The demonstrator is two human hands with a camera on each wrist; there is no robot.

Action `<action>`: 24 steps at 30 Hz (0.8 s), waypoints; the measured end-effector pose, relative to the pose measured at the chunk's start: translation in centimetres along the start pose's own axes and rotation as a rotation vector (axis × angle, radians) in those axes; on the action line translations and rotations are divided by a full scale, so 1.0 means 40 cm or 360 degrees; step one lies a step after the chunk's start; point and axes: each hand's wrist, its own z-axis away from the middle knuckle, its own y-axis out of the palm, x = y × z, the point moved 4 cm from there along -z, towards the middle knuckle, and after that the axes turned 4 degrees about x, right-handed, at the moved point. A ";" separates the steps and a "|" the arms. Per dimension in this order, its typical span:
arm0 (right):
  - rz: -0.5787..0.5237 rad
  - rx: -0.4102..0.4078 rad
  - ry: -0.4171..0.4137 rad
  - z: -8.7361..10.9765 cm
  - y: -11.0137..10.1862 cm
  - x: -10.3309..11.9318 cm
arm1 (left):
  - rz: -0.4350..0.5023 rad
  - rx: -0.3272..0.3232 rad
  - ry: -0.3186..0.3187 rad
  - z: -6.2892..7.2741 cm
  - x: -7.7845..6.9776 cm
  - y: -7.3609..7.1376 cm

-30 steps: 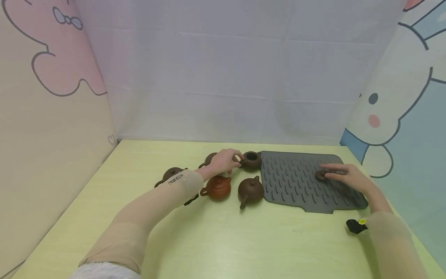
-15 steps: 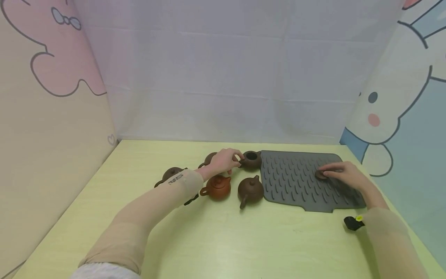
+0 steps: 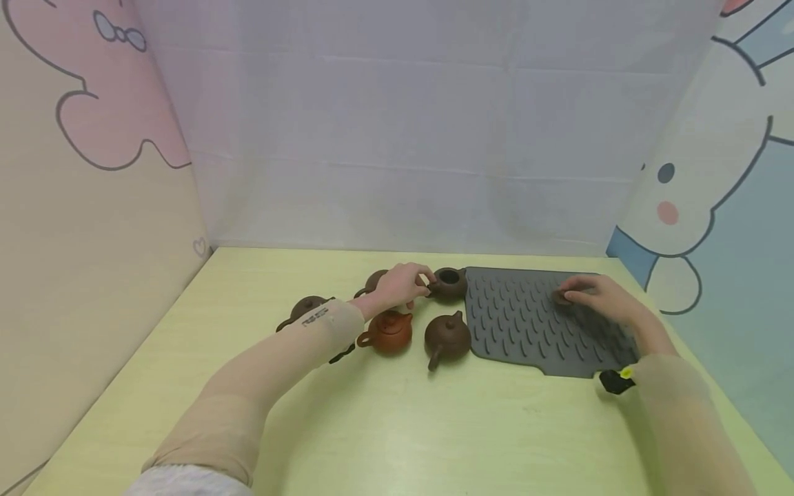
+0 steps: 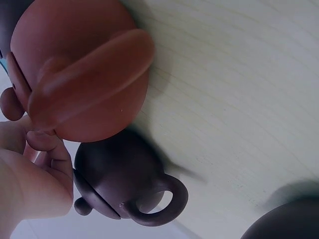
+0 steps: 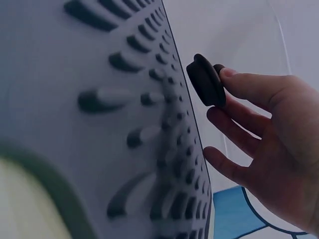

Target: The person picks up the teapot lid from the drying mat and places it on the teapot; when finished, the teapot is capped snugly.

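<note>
A dark brown teapot (image 3: 459,292) with its round mouth uncovered stands against the left edge of the grey mat. My left hand (image 3: 400,286) reaches across the table and pinches the small handle on that teapot's left side. In the left wrist view the fingers of my left hand (image 4: 42,169) are curled together, partly hidden by a reddish teapot (image 4: 82,64). Over the mat, my right hand (image 3: 608,300) pinches a small dark teapot lid (image 3: 562,296). The right wrist view shows the lid (image 5: 205,82) tilted, its knob between thumb and fingers.
The grey ridged mat (image 3: 515,324) lies at the back right. Left of it stand the reddish teapot (image 3: 391,334), a dark teapot (image 3: 448,337) in front, and two more dark teapots, one (image 3: 307,308) half behind the left sleeve. White cloth (image 3: 403,138) hangs behind the table.
My right hand has moved up and slightly left over the mat, away from me, carrying the lid. My left hand and the teapots stay where they were.
</note>
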 end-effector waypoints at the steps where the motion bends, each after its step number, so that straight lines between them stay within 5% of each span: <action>1: -0.0013 -0.0011 -0.0017 -0.005 0.001 0.007 | 0.0000 -0.0003 0.0001 0.001 0.000 0.000; 24: -0.0422 -0.0017 -0.0350 -0.181 0.089 0.210 | 0.0037 0.0021 -0.0007 0.007 -0.010 -0.003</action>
